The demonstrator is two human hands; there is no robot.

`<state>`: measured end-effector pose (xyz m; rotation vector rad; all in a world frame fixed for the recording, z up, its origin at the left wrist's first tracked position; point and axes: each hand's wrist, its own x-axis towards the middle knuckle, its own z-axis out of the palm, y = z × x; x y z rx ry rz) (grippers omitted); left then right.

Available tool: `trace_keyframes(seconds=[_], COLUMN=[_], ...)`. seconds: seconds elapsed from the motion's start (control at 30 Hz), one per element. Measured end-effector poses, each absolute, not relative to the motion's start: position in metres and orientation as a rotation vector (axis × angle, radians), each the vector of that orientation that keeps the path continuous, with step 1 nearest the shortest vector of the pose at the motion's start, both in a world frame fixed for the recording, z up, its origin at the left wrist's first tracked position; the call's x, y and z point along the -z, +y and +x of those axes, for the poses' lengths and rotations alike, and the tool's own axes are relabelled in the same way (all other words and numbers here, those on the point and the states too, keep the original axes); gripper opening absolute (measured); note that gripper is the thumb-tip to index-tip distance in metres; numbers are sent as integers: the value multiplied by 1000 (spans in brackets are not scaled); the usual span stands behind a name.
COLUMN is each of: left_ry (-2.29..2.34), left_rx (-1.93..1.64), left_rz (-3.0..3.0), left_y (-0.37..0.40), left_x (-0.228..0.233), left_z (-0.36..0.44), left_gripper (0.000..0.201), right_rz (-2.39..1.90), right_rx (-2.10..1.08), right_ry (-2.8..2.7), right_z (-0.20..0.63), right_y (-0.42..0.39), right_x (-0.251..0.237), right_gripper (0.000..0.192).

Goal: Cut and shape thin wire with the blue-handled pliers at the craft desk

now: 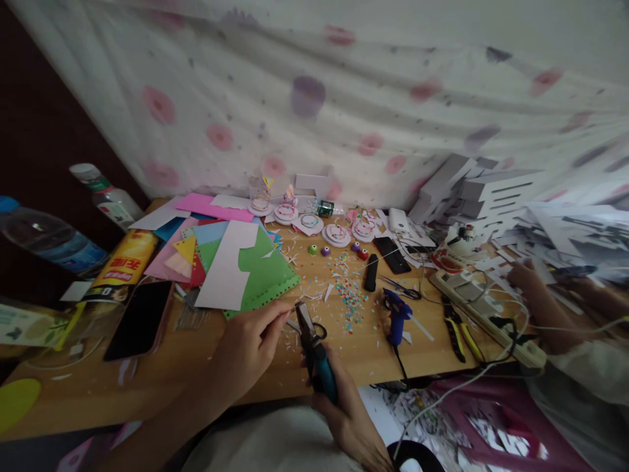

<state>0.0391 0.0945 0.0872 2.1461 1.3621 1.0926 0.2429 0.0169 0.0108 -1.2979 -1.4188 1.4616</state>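
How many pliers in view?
2: teal pliers in the right hand, yellow pliers beside the power strip. The dark tool at far right is too blurred to tell; others may be hidden.

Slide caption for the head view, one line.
Right hand grips teal-handled pliers beside the left hand, over a wooden table with colored paper, tiny bright pieces and a blue glue gun.

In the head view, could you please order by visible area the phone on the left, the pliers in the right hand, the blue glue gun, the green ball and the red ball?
1. Phone
2. Pliers
3. Blue glue gun
4. Green ball and red ball: too alike to rank
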Motion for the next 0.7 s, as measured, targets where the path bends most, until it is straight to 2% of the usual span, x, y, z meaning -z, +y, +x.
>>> trace_keyframes(seconds=[0.37,0.63,0.7], left_ry=[1427,1391,1384], left_rx=[-946,-868,-822], left_rz=[2179,1902,1801], left_y=[96,104,108], left_x=[-80,-79,-85], left_z=[41,38,37], left_gripper=[19,26,27], right_rz=[-1362,-1400,-1406], right_rx=[-1391,-1259,-1251], right_ry=[-1418,-1577,-1618], right_z=[244,241,242], right_y=[14,19,21], right_x=[2,-11,-14], right_gripper=[71,52,52])
